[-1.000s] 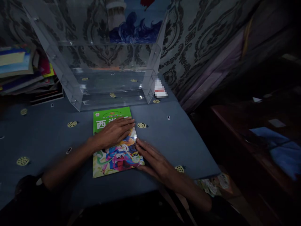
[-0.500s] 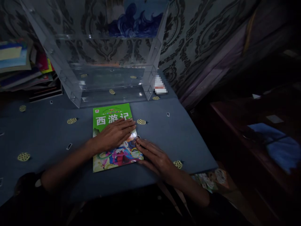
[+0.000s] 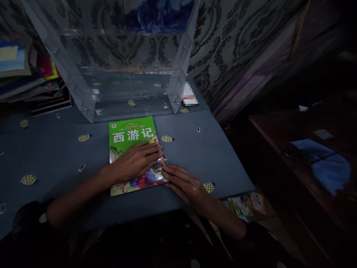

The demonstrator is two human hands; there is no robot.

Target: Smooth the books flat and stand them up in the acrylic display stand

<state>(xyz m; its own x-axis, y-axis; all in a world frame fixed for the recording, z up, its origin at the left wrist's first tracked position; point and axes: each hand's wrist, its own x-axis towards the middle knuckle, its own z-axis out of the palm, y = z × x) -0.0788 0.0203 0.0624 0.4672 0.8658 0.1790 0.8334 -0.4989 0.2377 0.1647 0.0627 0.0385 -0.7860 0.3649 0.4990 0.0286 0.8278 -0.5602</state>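
Observation:
A green picture book (image 3: pixel 131 136) with white Chinese characters lies flat on the blue tablecloth (image 3: pixel 55 156), just in front of a clear acrylic shelf (image 3: pixel 125 78). My left hand (image 3: pixel 136 162) lies flat on the middle of the cover, fingers stretched toward the right edge. My right hand (image 3: pixel 184 184) rests flat on the cloth at the book's lower right corner, its fingertips touching the book's edge. Neither hand grips anything.
A stack of colourful books (image 3: pixel 25 78) sits at the back left. A small white and red object (image 3: pixel 189 97) stands right of the shelf. Patterned wallpaper is behind. More printed sheets (image 3: pixel 245 204) lie below the table's right edge, beside dark wooden furniture (image 3: pixel 306 156).
Both hands have slid toward the book's lower part, uncovering the white title characters. The view has tilted down a little. The book stays flat in place.

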